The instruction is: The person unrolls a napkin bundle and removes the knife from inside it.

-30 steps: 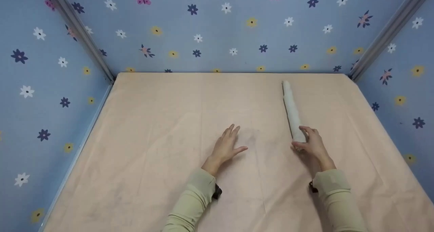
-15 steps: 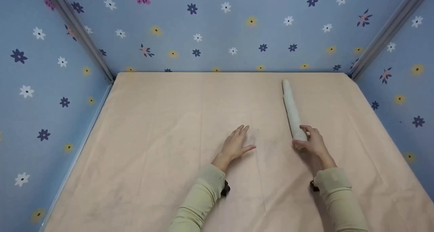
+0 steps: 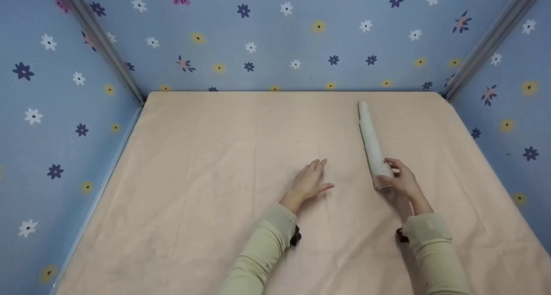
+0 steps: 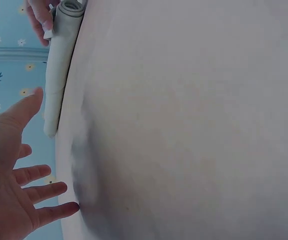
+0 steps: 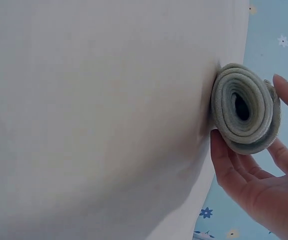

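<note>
A pale grey-green rolled-up cloth (image 3: 371, 144) lies lengthwise on the right half of the table, its layered spiral end (image 5: 241, 107) facing the person. My right hand (image 3: 402, 181) holds the near end of this roll from its right side, thumb over the top and fingers curled at the edge. In the right wrist view a loose outer flap (image 5: 274, 112) of the cloth stands between thumb and fingers. My left hand (image 3: 308, 181) hovers over the table left of the roll, fingers spread, palm (image 4: 3, 195) bare, and holds nothing.
A light peach cloth (image 3: 206, 157) with faint creases covers the table. Blue walls (image 3: 284, 36) with flowers and butterflies enclose its back and both sides, with grey posts (image 3: 105, 49) at the corners.
My left hand has moved right toward the roll, fingers still spread. The right hand has shifted slightly right with the roll's near end, whose edge now shows more.
</note>
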`<action>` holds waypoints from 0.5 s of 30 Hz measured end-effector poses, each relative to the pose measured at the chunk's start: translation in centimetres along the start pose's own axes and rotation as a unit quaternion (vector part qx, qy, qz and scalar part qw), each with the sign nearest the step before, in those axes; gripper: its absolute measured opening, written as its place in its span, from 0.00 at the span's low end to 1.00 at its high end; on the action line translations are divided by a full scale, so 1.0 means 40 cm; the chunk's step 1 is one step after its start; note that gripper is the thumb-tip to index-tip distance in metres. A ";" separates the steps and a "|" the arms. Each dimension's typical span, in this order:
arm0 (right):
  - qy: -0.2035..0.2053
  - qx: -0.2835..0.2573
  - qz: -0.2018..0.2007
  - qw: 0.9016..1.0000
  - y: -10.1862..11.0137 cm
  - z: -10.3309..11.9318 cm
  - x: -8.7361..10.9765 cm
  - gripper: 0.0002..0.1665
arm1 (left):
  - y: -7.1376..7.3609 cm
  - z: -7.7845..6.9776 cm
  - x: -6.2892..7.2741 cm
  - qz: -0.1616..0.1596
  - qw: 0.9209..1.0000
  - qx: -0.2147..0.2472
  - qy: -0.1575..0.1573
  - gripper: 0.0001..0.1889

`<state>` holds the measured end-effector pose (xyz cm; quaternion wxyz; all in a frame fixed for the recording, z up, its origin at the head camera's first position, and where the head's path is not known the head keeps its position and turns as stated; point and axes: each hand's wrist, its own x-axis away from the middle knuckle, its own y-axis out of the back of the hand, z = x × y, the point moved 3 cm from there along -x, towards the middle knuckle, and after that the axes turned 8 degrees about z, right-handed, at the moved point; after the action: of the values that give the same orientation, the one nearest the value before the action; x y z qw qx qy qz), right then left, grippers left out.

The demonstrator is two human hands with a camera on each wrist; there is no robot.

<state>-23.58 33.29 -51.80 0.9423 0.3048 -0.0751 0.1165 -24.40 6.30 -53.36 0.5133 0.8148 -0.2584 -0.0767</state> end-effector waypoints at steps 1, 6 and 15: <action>0.000 -0.003 0.000 1.000 0.003 -0.001 0.001 0.38 | 0.001 -0.003 -0.003 0.002 1.000 -0.002 0.000 0.40; -0.008 -0.013 0.005 1.000 0.011 -0.005 0.006 0.39 | 0.001 -0.019 -0.017 0.010 1.000 -0.014 -0.004 0.40; -0.025 -0.036 0.014 0.999 0.025 -0.012 0.017 0.41 | -0.003 -0.054 -0.044 0.024 0.999 -0.037 -0.021 0.39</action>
<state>-23.17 34.46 -51.47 0.9488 0.2722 -0.1068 0.1191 -25.03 8.96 -52.70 0.5390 0.7872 -0.2857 -0.0907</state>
